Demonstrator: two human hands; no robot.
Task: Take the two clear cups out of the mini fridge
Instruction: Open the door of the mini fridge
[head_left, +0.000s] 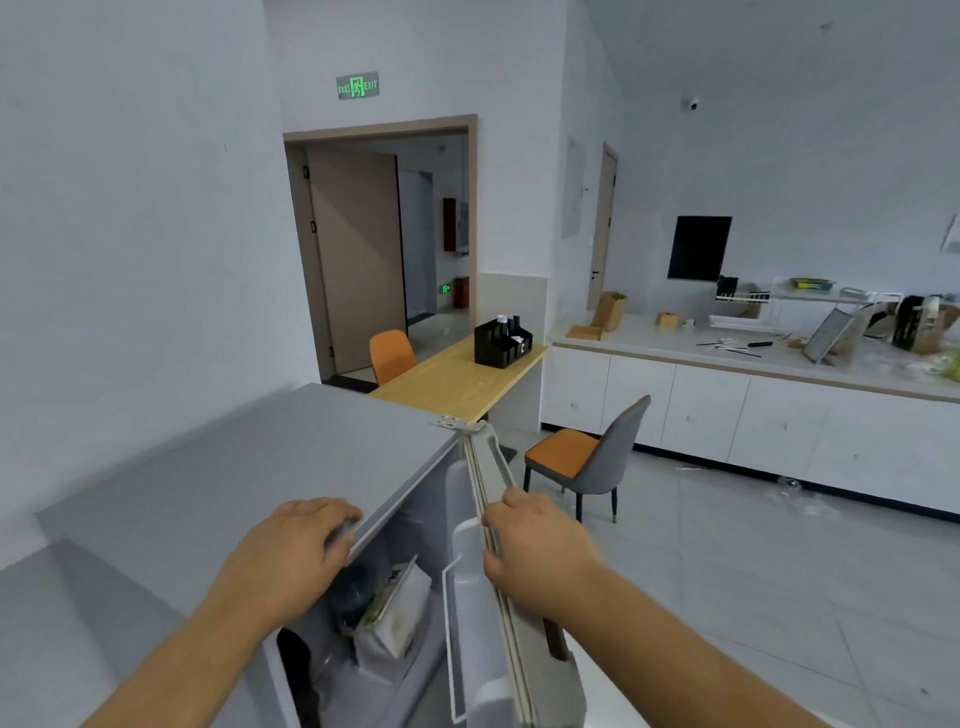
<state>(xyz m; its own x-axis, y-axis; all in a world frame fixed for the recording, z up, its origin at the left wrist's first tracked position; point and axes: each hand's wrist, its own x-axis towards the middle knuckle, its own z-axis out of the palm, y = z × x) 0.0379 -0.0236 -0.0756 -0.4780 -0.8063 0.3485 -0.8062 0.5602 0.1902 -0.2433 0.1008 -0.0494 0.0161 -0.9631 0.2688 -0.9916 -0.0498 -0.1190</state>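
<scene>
The grey mini fridge (249, 467) stands low in front of me with its door (498, 571) swung open to the right. My right hand (535, 545) grips the door's top edge. My left hand (291, 551) rests on the front edge of the fridge top, fingers curled over it. Inside I see a white carton or bag (395, 613) and a dark rounded shape (353, 592) beside it. No clear cup can be made out; much of the interior is hidden under my left arm.
A grey chair with an orange seat (587, 462) stands just right of the open door. Behind the fridge is a wooden table (447, 384) with a black organiser (501, 343). A white counter with cabinets (753, 415) runs along the right wall. Tiled floor lies to the right.
</scene>
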